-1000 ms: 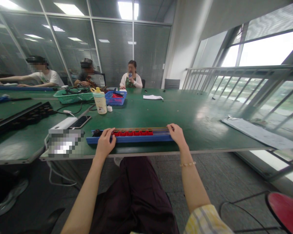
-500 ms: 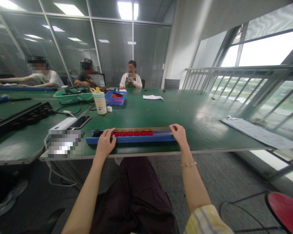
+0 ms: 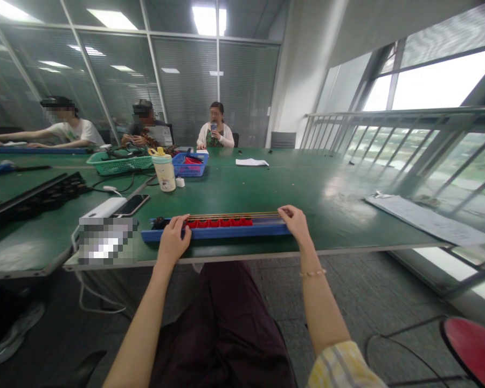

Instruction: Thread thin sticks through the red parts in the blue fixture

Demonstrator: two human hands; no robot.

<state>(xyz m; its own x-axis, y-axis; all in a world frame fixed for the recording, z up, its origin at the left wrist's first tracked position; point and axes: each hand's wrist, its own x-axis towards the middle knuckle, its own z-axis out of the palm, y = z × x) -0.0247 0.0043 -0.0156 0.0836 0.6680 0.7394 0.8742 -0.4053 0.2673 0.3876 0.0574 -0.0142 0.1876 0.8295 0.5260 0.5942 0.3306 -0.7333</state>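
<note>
Lengthwise along the front edge of the green workbench [image 3: 327, 215], a long blue plastic fixture [image 3: 226, 234] carrying red parts [image 3: 219, 222] beneath thin metal rods [image 3: 234, 214] sits between 2 hands. The left hand [image 3: 173, 241] curls its fingers over the fixture; the right hand [image 3: 294, 222] rests on its right end, grip unclear. Stiff and probably light, it looks best held by the blue rail. No lettering is readable.

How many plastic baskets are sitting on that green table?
2. A green basket sits toward the far end of the table on the left, and a blue basket sits just to its right. Others could be hidden from this view.
</note>
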